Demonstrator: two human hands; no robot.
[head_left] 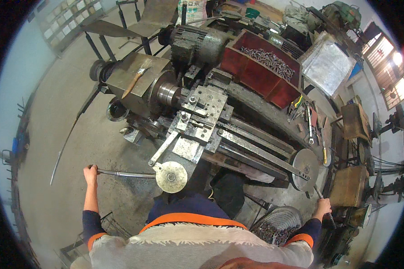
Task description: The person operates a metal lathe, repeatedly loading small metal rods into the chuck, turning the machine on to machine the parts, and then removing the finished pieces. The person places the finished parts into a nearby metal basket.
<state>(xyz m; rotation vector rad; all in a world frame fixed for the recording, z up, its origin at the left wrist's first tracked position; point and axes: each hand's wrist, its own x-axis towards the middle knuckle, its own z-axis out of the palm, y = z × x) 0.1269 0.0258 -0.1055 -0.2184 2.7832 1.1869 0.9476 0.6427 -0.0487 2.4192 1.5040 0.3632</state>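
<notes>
In front of me stands a small metal lathe, its square headstock point(132, 80) at the left and a steel tool slide point(204, 110) in the middle. My left hand point(90, 172) is closed round the end of a long steel lever point(128, 174), which runs to a round pale disc point(171, 176) at the near side of the slide. On the right, my right hand point(323, 207) grips a lever handle point(318, 191) that extends from a larger grey disc point(305, 163). A flat linkage bar point(256, 150) joins this disc to the slide. The chuck point(168, 94) faces the slide; any workpiece there is too small to tell.
A red bin point(251, 71) of small metal parts sits behind the bed, beside a motor point(197, 42). A wooden-handled brush point(134, 83) lies on the headstock. Wrenches point(309, 123) lie at the right. A basket point(280, 219) of small parts stands near my right arm. A thin rod point(65, 143) sticks out left.
</notes>
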